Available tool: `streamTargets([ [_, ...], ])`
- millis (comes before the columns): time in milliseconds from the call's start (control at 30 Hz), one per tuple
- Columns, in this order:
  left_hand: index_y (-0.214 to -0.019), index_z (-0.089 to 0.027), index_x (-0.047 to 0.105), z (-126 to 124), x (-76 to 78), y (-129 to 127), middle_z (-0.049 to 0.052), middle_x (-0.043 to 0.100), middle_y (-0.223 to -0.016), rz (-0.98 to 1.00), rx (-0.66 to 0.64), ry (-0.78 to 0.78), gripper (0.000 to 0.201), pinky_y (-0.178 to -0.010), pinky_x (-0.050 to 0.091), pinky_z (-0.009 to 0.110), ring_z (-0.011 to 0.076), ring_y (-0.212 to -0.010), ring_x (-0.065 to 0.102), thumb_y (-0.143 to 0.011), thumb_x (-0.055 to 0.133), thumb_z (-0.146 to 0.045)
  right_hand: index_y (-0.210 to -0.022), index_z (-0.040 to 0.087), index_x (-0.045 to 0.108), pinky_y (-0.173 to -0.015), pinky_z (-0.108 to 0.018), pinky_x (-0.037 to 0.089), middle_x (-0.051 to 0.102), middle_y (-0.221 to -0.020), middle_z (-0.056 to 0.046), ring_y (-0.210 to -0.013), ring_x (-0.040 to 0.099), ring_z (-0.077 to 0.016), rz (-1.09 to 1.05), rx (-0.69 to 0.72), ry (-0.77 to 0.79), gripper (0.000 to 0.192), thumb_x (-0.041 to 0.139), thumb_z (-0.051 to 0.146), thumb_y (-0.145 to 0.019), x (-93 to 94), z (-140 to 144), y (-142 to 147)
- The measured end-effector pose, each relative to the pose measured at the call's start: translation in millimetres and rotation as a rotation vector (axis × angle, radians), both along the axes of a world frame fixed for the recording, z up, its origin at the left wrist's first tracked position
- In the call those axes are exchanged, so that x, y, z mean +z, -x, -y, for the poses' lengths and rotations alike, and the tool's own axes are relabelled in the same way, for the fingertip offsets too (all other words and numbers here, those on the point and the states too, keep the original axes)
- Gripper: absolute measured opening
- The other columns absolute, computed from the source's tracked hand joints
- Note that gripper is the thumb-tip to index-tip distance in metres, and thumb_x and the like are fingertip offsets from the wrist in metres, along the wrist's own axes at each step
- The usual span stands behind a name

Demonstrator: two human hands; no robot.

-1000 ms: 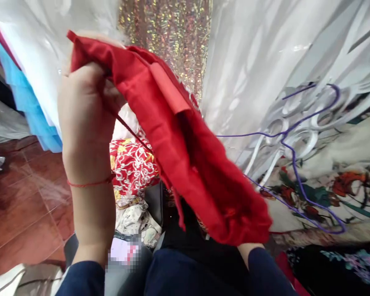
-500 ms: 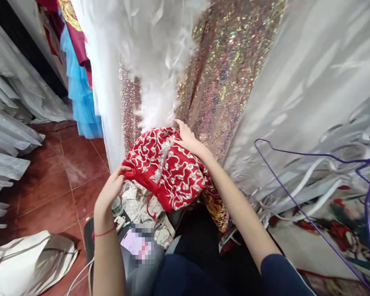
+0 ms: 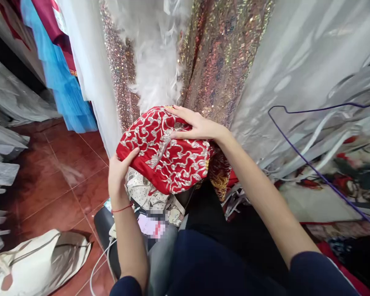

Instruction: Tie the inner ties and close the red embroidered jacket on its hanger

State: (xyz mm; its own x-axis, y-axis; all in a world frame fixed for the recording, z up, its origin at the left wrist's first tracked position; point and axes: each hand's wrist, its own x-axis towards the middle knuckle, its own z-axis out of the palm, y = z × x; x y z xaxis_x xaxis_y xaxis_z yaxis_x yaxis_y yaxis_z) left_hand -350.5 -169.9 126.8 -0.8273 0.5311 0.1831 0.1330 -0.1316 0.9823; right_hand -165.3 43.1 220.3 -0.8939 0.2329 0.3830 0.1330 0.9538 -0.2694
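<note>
A red garment with silver scrolled embroidery (image 3: 185,164) is spread between my hands above my lap. My left hand (image 3: 119,166) grips its lower left edge, thumb on top and fingers hidden beneath. My right hand (image 3: 200,125) lies over the upper right part, thumb and fingers stretched apart on the cloth. A plain red band runs along the garment's lower left edge. Under it, a white dotted cloth (image 3: 144,193) and a phone with a pinkish screen (image 3: 148,225) lie near my left forearm.
White feathery fabric (image 3: 156,74) and sequinned dresses (image 3: 216,74) hang right in front. A blue tiered dress (image 3: 60,82) hangs at left. Purple hangers (image 3: 305,160) jut in from the right. A white bag (image 3: 33,263) sits on the red tiled floor (image 3: 58,176).
My left hand has shifted its grip, the thumb now lying over the garment's edge. My right hand has slid onto the cloth, fingers pointing left. The garment sits slightly higher in view.
</note>
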Motion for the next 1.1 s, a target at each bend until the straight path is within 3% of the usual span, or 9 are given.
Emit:
streamTargets([
  [133,-0.083,-0.016,0.072,11.2,7.4,7.6,0.004,0.075,-0.084,0.073,0.038,-0.038,0.043,-0.076,0.062,0.029,0.0226,-0.087,0.072,-0.056,0.09,-0.043,-0.162,0.031,0.018,-0.117,-0.069,0.021,0.023,-0.167,-0.015,-0.152,0.02,-0.0418,0.144,-0.09,-0.114,0.104,0.06,0.078,-0.079,6.8,25.0,5.0],
  [267,-0.09,-0.018,0.069,18.0,5.8,16.7,0.004,0.075,-0.086,0.259,-0.072,-0.342,0.059,-0.08,0.063,0.033,0.023,-0.093,0.071,-0.062,0.076,-0.07,-0.162,0.024,0.017,-0.116,-0.067,0.025,0.026,-0.164,-0.021,-0.15,0.025,-0.0451,0.121,-0.184,-0.232,0.101,0.055,0.075,-0.085,2.3,40.4,12.5],
  [333,-0.084,-0.02,0.067,25.2,2.4,20.0,0.003,0.074,-0.082,0.241,-0.131,-0.407,0.064,-0.082,0.063,0.036,0.0248,-0.094,0.071,-0.053,0.077,-0.075,-0.162,0.024,0.018,-0.116,-0.066,0.025,0.027,-0.164,-0.02,-0.149,0.026,-0.045,0.106,-0.208,-0.244,0.097,0.05,0.076,-0.087,-1.3,42.7,15.0],
  [433,-0.078,-0.021,0.066,36.5,-3.3,24.0,0.005,0.076,-0.084,0.056,-0.303,-0.153,0.06,-0.087,0.063,0.037,0.0295,-0.097,0.072,-0.034,0.094,-0.051,-0.161,0.022,0.019,-0.119,-0.064,0.022,0.026,-0.165,-0.018,-0.151,0.024,-0.0399,0.105,-0.177,-0.235,0.09,0.038,0.076,-0.092,-4.3,42.7,17.6],
  [567,-0.092,-0.021,0.07,39.3,-11.7,31.0,0.007,0.078,-0.098,-0.164,-0.493,0.263,0.056,-0.096,0.059,0.044,0.0316,-0.103,0.071,-0.044,0.094,-0.038,-0.161,0.021,0.017,-0.122,-0.062,0.015,0.021,-0.168,-0.015,-0.153,0.019,-0.0369,0.123,-0.09,-0.25,0.099,0.039,0.082,-0.087,-5.6,41.0,18.1],
  [767,-0.108,-0.02,0.069,35.3,-15.5,37.4,0.009,0.076,-0.113,-0.268,-0.385,0.265,0.063,-0.105,0.053,0.043,0.0299,-0.113,0.068,-0.053,0.09,-0.042,-0.162,0.017,0.004,-0.124,-0.06,0.005,0.01,-0.169,-0.02,-0.156,0.008,-0.0365,0.173,-0.021,-0.271,0.115,0.05,0.083,-0.081,-9.5,32.7,18.8],
  [900,-0.087,-0.019,0.073,39.9,-8.5,34.0,0.007,0.078,-0.09,-0.18,-0.317,0.196,0.045,-0.084,0.062,0.036,0.0272,-0.087,0.072,-0.048,0.089,-0.035,-0.161,0.014,-0.014,-0.124,-0.059,0.0,-0.004,-0.169,-0.021,-0.156,-0.006,-0.0376,0.181,0.061,-0.276,0.13,0.064,0.077,-0.076,-14.3,43.2,14.8],
  [967,-0.076,-0.019,0.072,41.8,-5.2,30.9,0.004,0.076,-0.077,-0.08,-0.268,0.088,0.035,-0.073,0.061,0.031,0.0227,-0.075,0.07,-0.047,0.087,-0.03,-0.161,0.018,-0.013,-0.124,-0.06,0.002,-0.013,-0.169,-0.02,-0.155,-0.012,-0.0398,0.178,0.087,-0.272,0.133,0.068,0.076,-0.073,-15.9,55.4,6.7],
  [1100,-0.08,-0.021,0.07,38.7,1.8,22.7,-0.003,0.075,-0.078,0.206,-0.111,-0.337,0.035,-0.074,0.059,0.025,0.0166,-0.076,0.068,-0.047,0.081,-0.018,-0.163,0.018,0.005,-0.123,-0.063,0.002,-0.014,-0.168,-0.022,-0.154,-0.014,-0.0429,0.138,0.125,-0.273,0.13,0.073,0.076,-0.068,-16.1,82.7,-20.8],
])
